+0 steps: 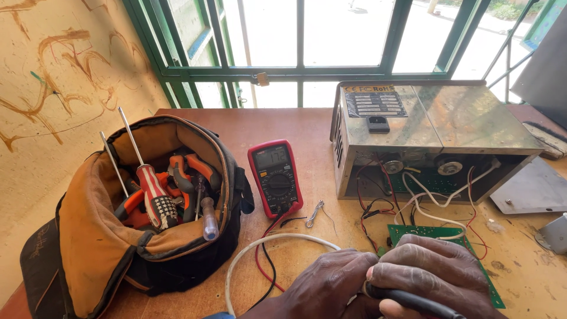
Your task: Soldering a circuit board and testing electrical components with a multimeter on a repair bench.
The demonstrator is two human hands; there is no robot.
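Head view: black probe (413, 301) within right-hand grip (434, 272).

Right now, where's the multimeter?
Head view, centre: the red multimeter lies flat on the wooden table, between the orange tool bag and the opened metal case.

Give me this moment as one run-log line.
left hand: against right hand, on white cable | right hand: gripping black cable | under hands: green circuit board | nearby: multimeter, tool bag

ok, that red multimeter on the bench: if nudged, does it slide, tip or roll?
The red multimeter lies flat on its back, so it likely slides rather than tipping or rolling. Its leads trail toward the hands, so they would probably drag. The rubbery-looking casing may grip the wooden bench.
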